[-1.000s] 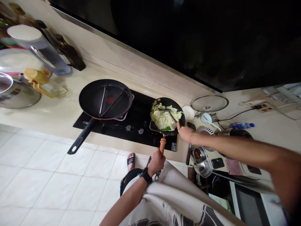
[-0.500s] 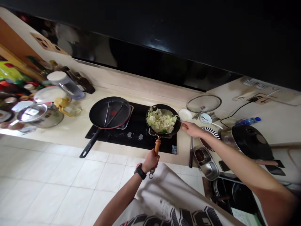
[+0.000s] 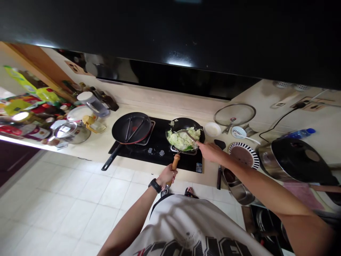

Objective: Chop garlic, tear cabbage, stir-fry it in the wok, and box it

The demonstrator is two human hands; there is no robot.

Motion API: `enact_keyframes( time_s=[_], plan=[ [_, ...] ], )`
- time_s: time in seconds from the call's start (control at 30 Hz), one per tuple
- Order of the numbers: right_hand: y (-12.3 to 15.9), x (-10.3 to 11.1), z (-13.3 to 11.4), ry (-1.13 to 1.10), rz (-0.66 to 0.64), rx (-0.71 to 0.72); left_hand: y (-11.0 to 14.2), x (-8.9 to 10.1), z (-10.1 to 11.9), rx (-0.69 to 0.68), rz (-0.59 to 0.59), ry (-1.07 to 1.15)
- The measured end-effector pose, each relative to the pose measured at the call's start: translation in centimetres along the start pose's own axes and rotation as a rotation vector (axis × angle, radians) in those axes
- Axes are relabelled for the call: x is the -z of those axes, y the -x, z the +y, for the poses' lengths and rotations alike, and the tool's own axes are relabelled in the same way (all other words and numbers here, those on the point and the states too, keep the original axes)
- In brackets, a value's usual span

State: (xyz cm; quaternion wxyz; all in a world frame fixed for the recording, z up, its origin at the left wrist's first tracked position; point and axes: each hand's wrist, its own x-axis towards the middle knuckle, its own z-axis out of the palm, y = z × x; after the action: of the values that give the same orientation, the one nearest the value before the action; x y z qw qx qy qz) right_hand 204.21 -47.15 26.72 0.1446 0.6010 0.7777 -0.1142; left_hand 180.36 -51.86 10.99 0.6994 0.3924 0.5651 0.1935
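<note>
the left hand (image 3: 167,175) clasps the wooden handle (image 3: 176,160), the right hand (image 3: 210,152) a slim utensil (image 3: 191,136) set among chopped cabbage (image 3: 181,141) in the small pan (image 3: 187,122) on the hob (image 3: 189,162). stirring seems in hand; another turn would call for a steady handle.

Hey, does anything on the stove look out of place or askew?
A few leaf scraps cling to the wok wall at its far left, apart from the main heap. The frying pan also seems off-centre: its metal burner grate shows only on the right.
</note>
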Motion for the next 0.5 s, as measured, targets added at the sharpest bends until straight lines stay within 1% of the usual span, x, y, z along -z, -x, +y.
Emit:
enact_keyframes(
  time_s=[0.07, 0.1, 0.2, 0.27, 0.3, 0.37, 0.43, 0.5],
  plan=[
    [1.1, 0.0, -0.4, 0.035, -0.006, 0.027, -0.1, 0.1, 0.0, 0.0, 0.009, -0.008],
    [1.1, -0.3, -0.8, 0.05, -0.018, 0.041, -0.1, 0.1, 0.0, 0.0, 0.015, -0.014],
    [-0.3, -2.0, -1.7, 0.053, -0.036, 0.032, -0.2, 0.1, -0.1, -0.007, 0.018, -0.026],
    [-1.6, -2.9, -0.7, -0.02, 0.001, 0.001, -0.2, 0.2, -0.1, -0.013, 0.006, -0.037],
    [-2.0, -3.2, 0.5, -0.092, 0.031, -0.007, -0.1, 0.4, -0.1, -0.017, 0.001, -0.044],
    [-2.5, -3.1, 4.0, -0.307, 0.076, -0.02, -0.1, 0.9, 0.0, -0.026, -0.003, -0.06],
    [-2.6, -2.4, 8.0, -0.575, 0.071, -0.063, -0.1, 1.6, 0.2, -0.036, -0.009, -0.078],
    [-2.9, -1.7, 11.4, -0.808, 0.037, -0.122, -0.1, 2.4, 0.4, -0.038, -0.017, -0.099]
  ],
)
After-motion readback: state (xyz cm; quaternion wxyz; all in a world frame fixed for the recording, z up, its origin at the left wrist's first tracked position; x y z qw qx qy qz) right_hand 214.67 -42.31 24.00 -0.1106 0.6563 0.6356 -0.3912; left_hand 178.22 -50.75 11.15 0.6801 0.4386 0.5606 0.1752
